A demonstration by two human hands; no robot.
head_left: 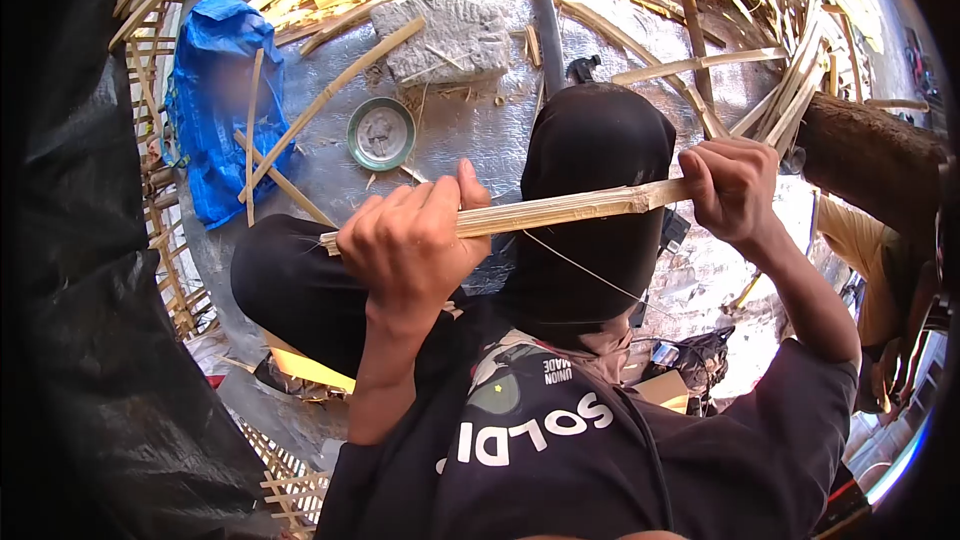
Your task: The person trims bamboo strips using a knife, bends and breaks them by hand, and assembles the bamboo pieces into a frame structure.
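My left hand (412,240) is closed in a fist around a pale split bamboo strip (570,208), near its frayed left end. My right hand (738,185) grips the strip's other end, just past a node. The strip lies across in front of my body, tilted slightly up to the right, above my black-clad knee (600,140). A thin fibre hangs off beneath it. Beyond the knee, a long machete blade (547,30) lies on the floor, its lower end hidden by the knee.
A rough grey block (445,40) and a green-rimmed bowl (381,136) stand on the silvery floor sheet. A blue plastic sack (215,110) is at left. Bamboo strips (800,80) pile up at the back and right, near a thick log (870,160). Another person's clothing (852,240) shows at right.
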